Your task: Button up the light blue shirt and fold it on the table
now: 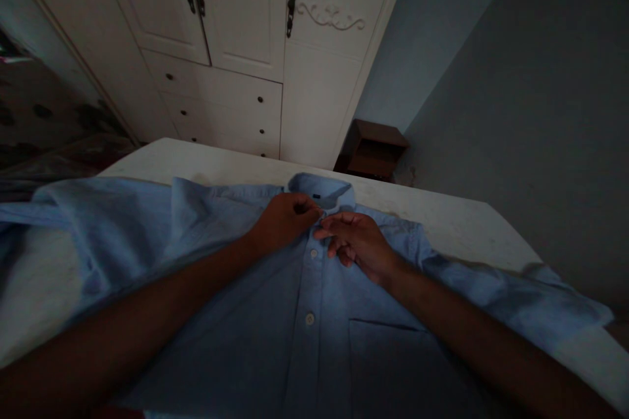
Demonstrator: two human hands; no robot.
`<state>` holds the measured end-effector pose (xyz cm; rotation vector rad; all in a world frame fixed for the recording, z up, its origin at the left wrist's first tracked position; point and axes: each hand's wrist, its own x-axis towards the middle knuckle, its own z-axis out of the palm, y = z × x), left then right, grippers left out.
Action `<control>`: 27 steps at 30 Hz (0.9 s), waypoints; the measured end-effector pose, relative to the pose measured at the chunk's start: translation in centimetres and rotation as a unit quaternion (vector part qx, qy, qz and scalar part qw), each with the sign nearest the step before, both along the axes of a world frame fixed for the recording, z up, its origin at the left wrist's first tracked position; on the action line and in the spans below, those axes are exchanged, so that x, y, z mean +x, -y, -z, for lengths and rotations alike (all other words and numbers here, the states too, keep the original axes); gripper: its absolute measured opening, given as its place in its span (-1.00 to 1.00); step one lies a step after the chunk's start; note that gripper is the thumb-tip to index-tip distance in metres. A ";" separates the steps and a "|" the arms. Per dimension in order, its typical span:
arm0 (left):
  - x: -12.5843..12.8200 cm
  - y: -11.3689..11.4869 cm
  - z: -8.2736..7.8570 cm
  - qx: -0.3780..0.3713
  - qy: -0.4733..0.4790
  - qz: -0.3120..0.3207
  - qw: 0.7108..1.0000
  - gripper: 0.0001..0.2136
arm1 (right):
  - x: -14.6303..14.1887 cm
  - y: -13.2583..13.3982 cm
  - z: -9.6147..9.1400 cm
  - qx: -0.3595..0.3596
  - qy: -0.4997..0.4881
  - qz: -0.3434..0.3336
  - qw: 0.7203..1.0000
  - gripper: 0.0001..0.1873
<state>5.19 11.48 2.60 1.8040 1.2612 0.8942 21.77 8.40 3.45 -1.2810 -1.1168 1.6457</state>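
Lying face up before me, the light blue shirt point(265, 321) spans the width of the white table point(457, 209), its collar point(322, 183) at the far end. My left hand point(285, 219) meets the front edge of the collar, thumb and index fingertip pinching the fabric there. My right hand point(358, 242) comes to the same point from the other side, thumb and index finger touching the shirt front, remaining fingers curled beneath (whether these fingertips grip cloth or a button, I cannot tell). Directly below my fingers runs the placket point(303, 366), carrying an upper button point(313, 253) near my hands and a lower button point(309, 319) farther down. A chest pocket point(388, 366) sits right of the placket, partly covered by my right forearm. The left-hand sleeve point(132, 222) lies in raised folds; the right-hand sleeve point(515, 294) extends toward the table's right edge. Beyond the table stands a white wardrobe point(314, 101), fitted with dark ornate handles point(292, 0) on the doors and small round knobs point(260, 99) on the drawers. Right of the wardrobe, a brown open-fronted cabinet point(378, 144) stands low, near a plain grey wall point(540, 98).
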 end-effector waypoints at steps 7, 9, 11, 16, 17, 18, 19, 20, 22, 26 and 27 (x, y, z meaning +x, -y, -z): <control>-0.1 0.0 0.0 0.006 -0.024 0.011 1.000 -0.83 | 0.3 -0.2 0.8 0.042 0.053 -0.057 0.996 -0.81; -0.1 0.1 -0.1 0.005 -0.027 0.005 1.000 -0.83 | 0.8 -0.3 0.9 0.075 0.123 -0.085 0.986 -0.82; 0.0 0.1 -0.2 0.012 -0.033 0.000 0.999 -0.82 | 1.3 -0.3 0.6 0.154 0.230 -0.120 0.953 -0.79; 0.0 -0.2 0.1 0.039 -0.059 0.004 0.997 -0.81 | 2.2 0.8 -0.8 0.379 0.526 -0.153 0.746 -0.74; 0.0 -0.3 0.2 0.042 -0.058 0.009 0.997 -0.81 | 2.2 1.1 -1.1 0.388 0.567 -0.153 0.710 -0.74; -0.1 -0.4 0.3 0.042 -0.052 0.016 0.998 -0.81 | 2.3 1.4 -1.3 0.390 0.599 -0.153 0.683 -0.73; -0.2 -0.5 0.3 0.038 -0.042 0.027 0.998 -0.81 | 2.3 1.6 -1.4 0.388 0.623 -0.151 0.662 -0.71; -0.3 -0.6 0.4 0.031 -0.030 0.039 0.998 -0.81 | 2.3 1.8 -1.6 0.386 0.639 -0.148 0.649 -0.71; -0.5 -0.8 0.3 0.012 -0.011 0.058 0.998 -0.81 | 2.2 2.0 -1.6 0.380 0.648 -0.136 0.646 -0.70; -0.7 -0.9 0.1 -0.015 0.007 0.070 0.997 -0.81 | 1.9 1.5 -1.0 0.329 0.524 -0.107 0.778 -0.70; -0.7 -0.9 0.1 -0.020 0.014 0.069 0.997 -0.81 | 1.8 1.4 -0.8 0.309 0.477 -0.090 0.818 -0.71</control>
